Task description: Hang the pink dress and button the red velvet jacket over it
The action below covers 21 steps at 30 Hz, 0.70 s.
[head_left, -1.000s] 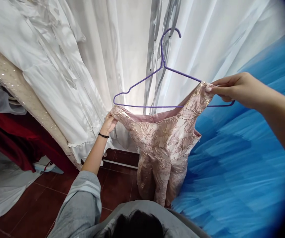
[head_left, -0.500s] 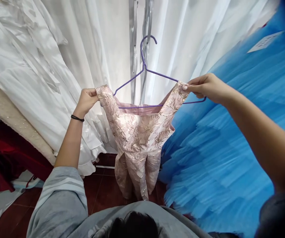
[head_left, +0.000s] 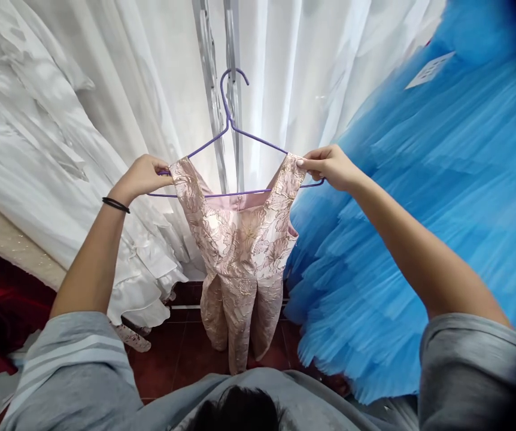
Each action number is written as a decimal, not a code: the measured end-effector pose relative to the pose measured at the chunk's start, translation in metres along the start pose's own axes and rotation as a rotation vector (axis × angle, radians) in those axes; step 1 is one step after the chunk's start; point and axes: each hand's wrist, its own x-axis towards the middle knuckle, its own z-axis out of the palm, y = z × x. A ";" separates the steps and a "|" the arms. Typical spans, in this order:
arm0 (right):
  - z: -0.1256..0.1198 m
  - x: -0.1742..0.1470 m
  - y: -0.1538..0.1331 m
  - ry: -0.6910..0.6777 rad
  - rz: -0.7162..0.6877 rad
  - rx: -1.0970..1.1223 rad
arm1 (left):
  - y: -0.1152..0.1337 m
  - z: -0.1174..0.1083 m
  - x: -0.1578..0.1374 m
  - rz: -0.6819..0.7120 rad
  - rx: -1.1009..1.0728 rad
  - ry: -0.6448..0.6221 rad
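Note:
A pink-and-gold brocade dress (head_left: 249, 239) hangs upright in front of me on a purple wire hanger (head_left: 258, 139). Both of its wide shoulder straps sit over the hanger's sloping arms. My left hand (head_left: 143, 175) is closed in a pinch at the outer edge of the left strap, right by the hanger arm. At the other strap, my right hand (head_left: 332, 167) pinches the fabric between thumb and fingers, close to the hanger's right end. The hanger's hook points up in front of a metal rail (head_left: 233, 90); whether they touch I cannot tell.
White gowns (head_left: 29, 137) hang along the left, with a cream beaded garment (head_left: 15, 233) and dark red cloth (head_left: 2, 305) beside them. A large blue tulle gown (head_left: 419, 197) fills the right, bearing a white tag (head_left: 431, 70). Dark red floor tiles (head_left: 186, 353) show below.
The hanger's left end now sticks out past the left strap, where the strap previously sat outside the hanger. My hands, dress and hanger appear farther left in view.

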 end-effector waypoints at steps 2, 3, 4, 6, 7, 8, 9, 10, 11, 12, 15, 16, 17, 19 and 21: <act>0.001 -0.001 0.002 -0.009 0.003 -0.032 | 0.008 -0.007 0.000 -0.007 0.187 -0.037; 0.001 -0.001 0.003 -0.008 -0.003 -0.051 | 0.012 -0.009 -0.001 -0.002 0.241 -0.057; 0.002 -0.002 0.004 -0.001 -0.017 -0.070 | 0.016 -0.010 -0.001 0.011 0.246 -0.055; 0.003 -0.002 0.006 0.029 -0.053 -0.103 | 0.019 -0.009 -0.002 0.053 0.211 -0.079; 0.003 -0.001 0.007 0.051 -0.074 -0.116 | 0.019 -0.007 -0.002 0.078 0.193 -0.093; 0.005 -0.001 0.009 0.077 -0.102 -0.129 | 0.018 -0.005 -0.003 0.097 0.180 -0.098; 0.006 0.000 0.010 0.107 -0.139 -0.143 | 0.016 -0.002 -0.004 0.109 0.170 -0.087; 0.007 0.000 0.012 0.139 -0.184 -0.162 | 0.014 0.001 -0.006 0.112 0.153 -0.062; 0.008 0.001 0.013 0.169 -0.233 -0.193 | 0.011 0.003 -0.007 0.108 0.123 -0.032; 0.009 0.002 0.015 0.193 -0.279 -0.240 | 0.008 0.006 -0.009 0.102 0.088 -0.003; 0.010 0.002 0.025 0.202 -0.344 -0.436 | 0.000 0.012 -0.012 0.108 0.056 0.019; 0.011 -0.002 0.032 0.221 -0.358 -0.503 | -0.003 0.013 -0.013 0.128 0.083 0.007; 0.014 -0.009 0.042 0.268 -0.375 -0.557 | -0.005 0.014 -0.014 0.156 0.129 -0.004; 0.028 -0.039 0.073 0.439 -0.407 -0.610 | -0.009 0.017 -0.015 0.217 0.225 -0.008; 0.059 -0.092 0.115 0.570 -0.368 -0.569 | -0.011 0.019 -0.015 0.242 0.265 0.011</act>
